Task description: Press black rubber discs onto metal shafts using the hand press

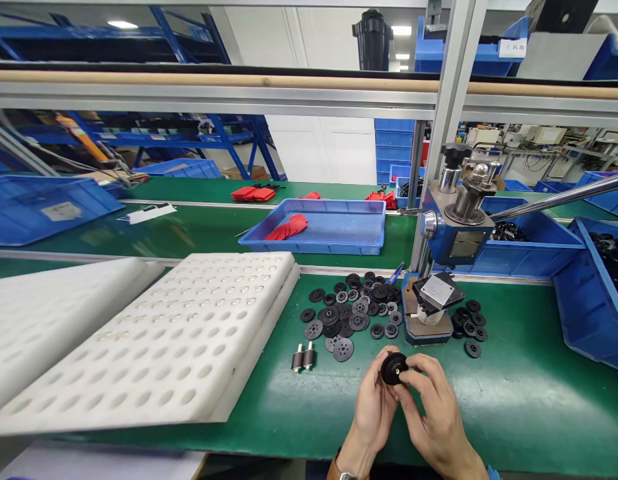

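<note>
My left hand [375, 408] is closed round a black gear wheel [391, 368], a small round part with a pale pin at its centre. The thumb and fingertips of my right hand [431, 400] pinch the same wheel from the right, near the pin. Just beyond my hands lies a loose pile of black and grey gear wheels [343, 349], some toothed or with holes. Two dark cylinders with white shafts [297, 360] stand to the left of my hands. Behind my right hand is a hand press [456, 230], with a metal plate [437, 291] on its base.
White foam trays [209, 373] with rows of round holes fill the left side. A shallow blue tray [339, 230] holds a red piece [289, 227]. Blue bins [589, 300] of black parts stand at right. The press lever [563, 195] juts rightward, beside a metal post [451, 80].
</note>
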A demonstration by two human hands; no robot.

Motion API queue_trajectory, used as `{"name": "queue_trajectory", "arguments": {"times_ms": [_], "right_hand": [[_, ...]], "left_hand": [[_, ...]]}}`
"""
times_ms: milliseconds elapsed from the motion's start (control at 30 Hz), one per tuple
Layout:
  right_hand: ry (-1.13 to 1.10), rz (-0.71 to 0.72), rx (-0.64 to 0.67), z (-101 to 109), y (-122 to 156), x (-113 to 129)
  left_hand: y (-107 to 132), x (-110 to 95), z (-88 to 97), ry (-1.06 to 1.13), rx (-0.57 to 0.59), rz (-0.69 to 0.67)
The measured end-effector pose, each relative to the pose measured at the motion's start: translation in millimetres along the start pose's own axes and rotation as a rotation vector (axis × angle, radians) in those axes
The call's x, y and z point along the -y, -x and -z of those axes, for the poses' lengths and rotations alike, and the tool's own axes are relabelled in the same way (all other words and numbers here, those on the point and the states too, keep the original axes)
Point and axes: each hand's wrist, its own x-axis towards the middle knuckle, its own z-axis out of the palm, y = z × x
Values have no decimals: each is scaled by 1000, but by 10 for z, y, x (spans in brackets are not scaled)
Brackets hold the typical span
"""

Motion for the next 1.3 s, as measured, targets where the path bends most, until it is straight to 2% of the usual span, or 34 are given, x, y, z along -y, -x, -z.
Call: {"name": "queue_trajectory", "arguments": {"times_ms": [267, 367, 567, 833, 967, 1033, 1133, 1233, 1300], "right_hand": [[28, -34, 6, 10, 63, -55], [73, 17, -4, 6, 86, -89], [177, 146, -26, -31, 197, -144], [43, 25, -42, -51, 160, -53], [57, 6, -3, -46, 218, -75], [-4, -63, -29, -39, 301, -107], [-130, -258, -57, -23, 453, -177], [-337, -551, 105, 1, 569, -281], [-435, -763, 185, 13, 619, -365]], "left_hand": [[4, 23, -74, 48, -52, 73], [10, 38, -84, 30, -74, 70], [13, 58, -12, -39, -31, 51], [8, 66, 35, -54, 1, 47], [6, 67, 42, -177, -1, -9], [14, 48, 55, -344, 16, -102], [30, 9, 91, -772, 30, -359], [36, -5, 133, -1197, 109, -602], [30, 8, 158, -1343, 162, -702]]}}
